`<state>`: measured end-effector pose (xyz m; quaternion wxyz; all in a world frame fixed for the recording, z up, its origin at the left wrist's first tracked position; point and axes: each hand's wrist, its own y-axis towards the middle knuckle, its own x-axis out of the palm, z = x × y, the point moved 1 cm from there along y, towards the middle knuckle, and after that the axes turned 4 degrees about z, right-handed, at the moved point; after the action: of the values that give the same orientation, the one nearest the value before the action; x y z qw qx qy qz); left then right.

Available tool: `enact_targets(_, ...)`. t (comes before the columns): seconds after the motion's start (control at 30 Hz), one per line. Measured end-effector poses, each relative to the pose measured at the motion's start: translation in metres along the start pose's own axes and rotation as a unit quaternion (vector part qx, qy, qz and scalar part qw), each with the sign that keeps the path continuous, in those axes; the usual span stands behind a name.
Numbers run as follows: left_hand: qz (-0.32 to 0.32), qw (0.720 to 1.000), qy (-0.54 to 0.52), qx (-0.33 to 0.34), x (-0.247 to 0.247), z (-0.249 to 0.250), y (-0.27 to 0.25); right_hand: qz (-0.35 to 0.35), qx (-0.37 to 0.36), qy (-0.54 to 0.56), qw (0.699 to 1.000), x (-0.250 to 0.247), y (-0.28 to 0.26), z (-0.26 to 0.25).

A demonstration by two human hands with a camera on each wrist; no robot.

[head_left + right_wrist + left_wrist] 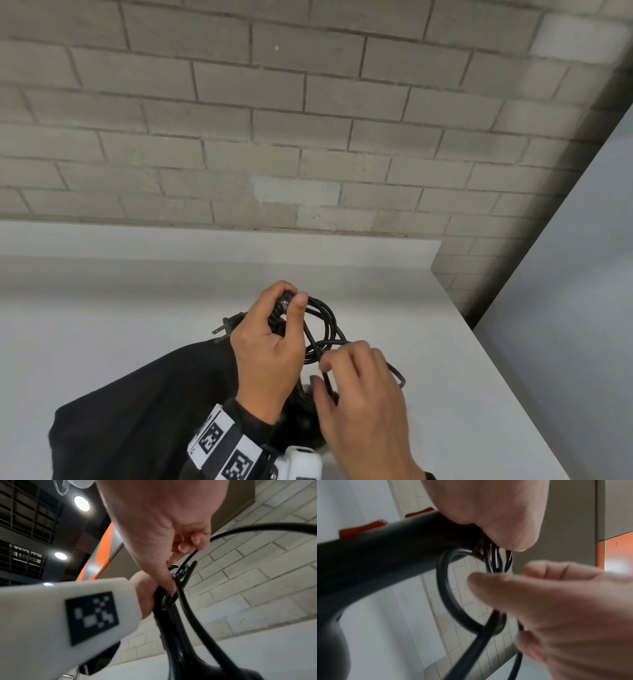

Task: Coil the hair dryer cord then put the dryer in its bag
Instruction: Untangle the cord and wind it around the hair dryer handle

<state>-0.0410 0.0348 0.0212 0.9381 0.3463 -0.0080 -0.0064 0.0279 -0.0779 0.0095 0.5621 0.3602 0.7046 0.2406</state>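
While the black bag (137, 404) lies at the near left of the white tabletop (462, 394), the left hand (270, 346) clamps the dryer (368, 555) handle and gathered cord (325, 318) loops, the right hand (363, 394) fingers pinch the loose strand, so coiling seems unfinished, with another wrap needed next.

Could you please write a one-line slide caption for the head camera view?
Left hand grips gathered cord loops while right hand pinches a strand, black bag beside.
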Motion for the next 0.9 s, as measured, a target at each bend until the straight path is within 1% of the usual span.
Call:
enact_targets(0.07, -0.004, 1.000, 0.003, 0.003, 0.000, 0.000, 0.000, 0.010, 0.010, -0.009, 1.000, -0.002, -0.001, 0.006)
enact_targets(0.17, -0.003, 1.000, 0.001, 0.006, 0.001, -0.001, 0.001, 0.037, -0.012, -0.015, 0.999, -0.010, 0.000, 0.015)
enact_targets(0.27, -0.009, 1.000, -0.006, 0.019, 0.002, -0.001, 0.002, 0.080, -0.039, -0.030, 0.996, -0.030, 0.011, 0.022)
enact_targets(0.37, -0.021, 0.999, -0.013, 0.021, 0.003, -0.001, -0.001, 0.106, -0.043, -0.070, 0.991, -0.038, 0.028, 0.026)
enact_targets(0.43, -0.024, 0.999, -0.017, 0.014, 0.002, -0.001, -0.001, 0.084, -0.040, -0.102, 0.990, -0.033, 0.035, 0.030)
enact_targets(0.47, -0.025, 0.999, -0.017, 0.013, 0.002, -0.001, 0.000, 0.059, -0.043, -0.118, 0.990, -0.029, 0.036, 0.030)
enact_targets(0.53, -0.026, 0.999, -0.018, 0.013, 0.000, -0.002, 0.001, -0.014, -0.048, -0.142, 0.989, -0.021, 0.033, 0.030)
enact_targets(0.6, -0.028, 0.999, -0.018, 0.015, -0.001, -0.001, 0.002, -0.080, -0.053, -0.148, 0.984, -0.020, 0.030, 0.030)
enact_targets(0.67, -0.032, 0.999, -0.017, 0.019, 0.000, -0.001, 0.003, -0.118, -0.053, -0.139, 0.982, -0.022, 0.031, 0.033)
enact_targets(0.7, -0.033, 0.999, -0.015, 0.022, 0.001, -0.001, 0.003, -0.128, -0.056, -0.125, 0.982, -0.025, 0.031, 0.035)
enact_targets(0.77, -0.031, 0.999, -0.009, 0.024, 0.002, -0.002, 0.005, -0.147, -0.055, -0.052, 0.986, -0.035, 0.031, 0.039)
enact_targets(0.83, -0.028, 0.999, -0.003, 0.017, 0.002, -0.004, 0.008, -0.153, -0.026, 0.059, 0.986, -0.051, 0.027, 0.039)
enact_targets(0.9, -0.022, 1.000, -0.002, 0.004, 0.002, -0.008, 0.012, -0.151, 0.005, 0.142, 0.978, -0.073, 0.025, 0.038)
